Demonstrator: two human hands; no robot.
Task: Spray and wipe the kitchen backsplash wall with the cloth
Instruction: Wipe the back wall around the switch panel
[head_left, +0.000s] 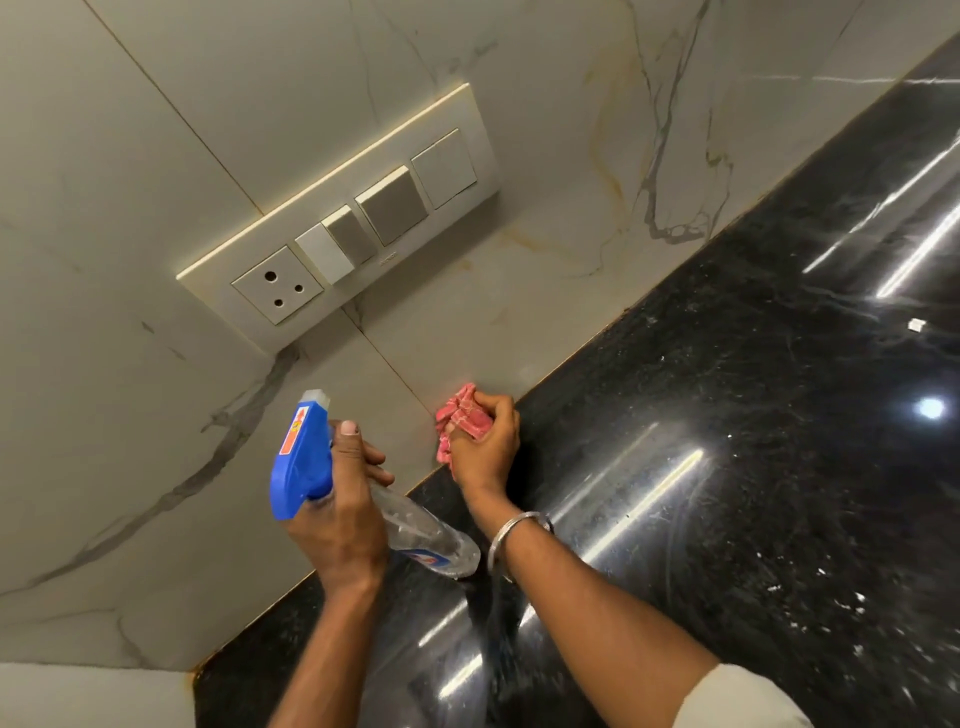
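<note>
We looked down on a black, polished stone countertop (753, 467) that ran slantwise across the view, its back edge meeting the pale, veined backsplash wall (545, 291) along a thin brownish seam (613, 325). Its glossy surface threw back bright streaks and one round spot of light, and fine pale flecks showed in the stone. Directly on it we found one small white chip (915, 325) lying alone toward the far right, and, well apart from it and nearer to us, a loose scatter of white crumbs (852, 600).
</note>
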